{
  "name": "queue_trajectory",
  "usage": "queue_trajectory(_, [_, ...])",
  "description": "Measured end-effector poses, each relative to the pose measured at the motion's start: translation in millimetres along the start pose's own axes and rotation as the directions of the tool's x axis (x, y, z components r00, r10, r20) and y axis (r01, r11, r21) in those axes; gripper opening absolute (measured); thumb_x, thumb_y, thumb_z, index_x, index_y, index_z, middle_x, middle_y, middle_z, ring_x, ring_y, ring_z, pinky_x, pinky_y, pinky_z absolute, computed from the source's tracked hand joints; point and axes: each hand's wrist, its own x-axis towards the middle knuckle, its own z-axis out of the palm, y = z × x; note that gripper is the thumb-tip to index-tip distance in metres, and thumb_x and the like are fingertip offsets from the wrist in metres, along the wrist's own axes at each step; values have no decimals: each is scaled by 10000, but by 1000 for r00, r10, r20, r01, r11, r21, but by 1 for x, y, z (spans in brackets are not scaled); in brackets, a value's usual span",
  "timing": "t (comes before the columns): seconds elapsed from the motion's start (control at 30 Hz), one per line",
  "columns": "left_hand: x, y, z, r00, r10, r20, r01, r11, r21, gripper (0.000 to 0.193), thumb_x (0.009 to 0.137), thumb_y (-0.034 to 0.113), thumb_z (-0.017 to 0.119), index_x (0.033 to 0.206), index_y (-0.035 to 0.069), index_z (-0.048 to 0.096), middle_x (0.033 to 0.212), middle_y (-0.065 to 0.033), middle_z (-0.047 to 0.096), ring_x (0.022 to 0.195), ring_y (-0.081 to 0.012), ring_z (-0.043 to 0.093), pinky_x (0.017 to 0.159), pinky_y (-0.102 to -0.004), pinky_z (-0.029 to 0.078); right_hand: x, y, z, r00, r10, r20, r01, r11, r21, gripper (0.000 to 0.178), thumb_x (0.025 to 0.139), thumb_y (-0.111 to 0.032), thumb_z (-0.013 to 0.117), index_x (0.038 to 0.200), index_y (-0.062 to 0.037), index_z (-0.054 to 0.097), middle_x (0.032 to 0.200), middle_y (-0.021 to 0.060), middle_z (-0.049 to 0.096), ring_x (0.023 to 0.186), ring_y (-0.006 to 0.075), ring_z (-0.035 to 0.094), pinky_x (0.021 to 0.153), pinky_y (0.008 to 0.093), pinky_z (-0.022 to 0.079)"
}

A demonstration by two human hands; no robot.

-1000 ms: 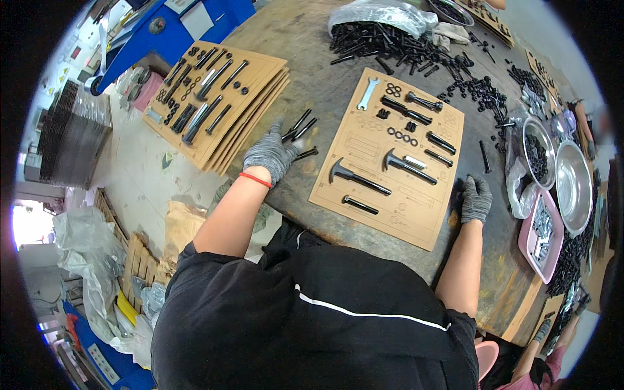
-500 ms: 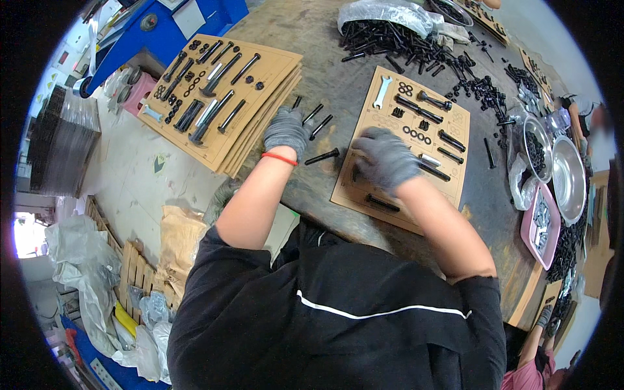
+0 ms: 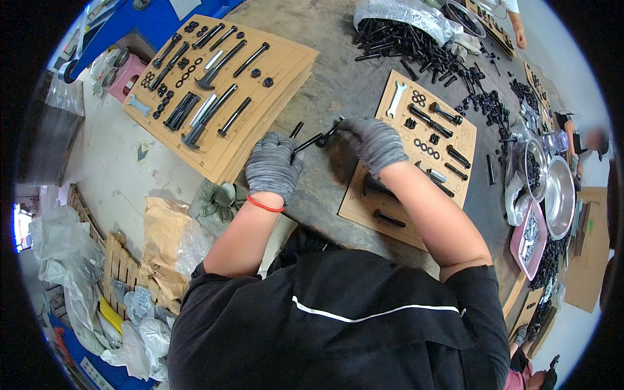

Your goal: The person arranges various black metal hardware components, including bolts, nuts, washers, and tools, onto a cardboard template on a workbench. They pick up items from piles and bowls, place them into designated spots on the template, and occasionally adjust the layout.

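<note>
My left hand [image 3: 274,166], in a grey knit glove with a red band at the wrist, is closed with black bolts [image 3: 297,130] sticking out past its fingertips. My right hand [image 3: 374,144], gloved alike, pinches a black bolt [image 3: 329,134] just off the left edge of a cardboard board [image 3: 408,151]. That bolt's far end meets the pieces at my left hand; whether they touch is unclear. On the board lie a small open-end wrench [image 3: 396,99], black rings [image 3: 426,149], bolts [image 3: 431,121] and silver tubes, partly covered by my right forearm.
A stack of cardboard boards [image 3: 286,97] with sorted hardware on top stands at the left. Heaped black bolts [image 3: 406,49] spill from a clear bag [image 3: 403,16]. Metal bowls [image 3: 559,195] and a pink tray [image 3: 528,244] line the right. Other people work along that side.
My right hand has moved from over the board leftward to the bolts and taken hold of one. My left hand has drawn slightly nearer to me. The whole view has shifted a little.
</note>
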Motion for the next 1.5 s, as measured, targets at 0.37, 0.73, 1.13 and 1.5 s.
queue_trajectory(0.37, [10, -13, 4, 971, -43, 237, 105, 961, -256, 220, 694, 165, 739, 826, 24, 633, 817, -132, 571, 700, -270, 578, 684, -358, 491, 23, 8, -6, 1000, 16, -1, -16, 999, 47, 208, 768, -166, 630, 960, -88, 633, 856, 180, 639, 821, 374, 610, 707, 424, 501])
queue_trajectory(0.73, [65, 104, 26, 803, 472, 365, -381, 876, -296, 171, 725, 215, 685, 842, 92, 667, 918, -126, 609, 877, -306, 607, 774, -400, 507, -66, 67, -61, 896, 261, -358, -275, 961, 12, 135, 751, -151, 699, 840, -64, 647, 907, 124, 607, 849, 312, 598, 758, 401, 494])
queue_trajectory(1.13, [84, 113, 39, 718, 401, 569, -293, 915, -276, 515, 736, 305, 731, 1177, 84, 583, 1037, -159, 641, 949, -310, 622, 839, -381, 498, -107, 47, -26, 975, 173, -140, -202, 954, -223, 187, 683, -264, 706, 822, -144, 676, 956, 56, 621, 924, 272, 581, 837, 417, 433])
queue_trajectory(1.5, [83, 116, 46, 700, 498, 512, -331, 862, -385, 466, 731, 256, 722, 1150, 92, 600, 985, -156, 636, 887, -294, 627, 806, -367, 510, -121, 59, -34, 903, 426, -57, -426, 868, -256, 497, 683, -402, 738, 1101, -147, 648, 1318, 95, 506, 1274, 303, 396, 1051, 502, 251])
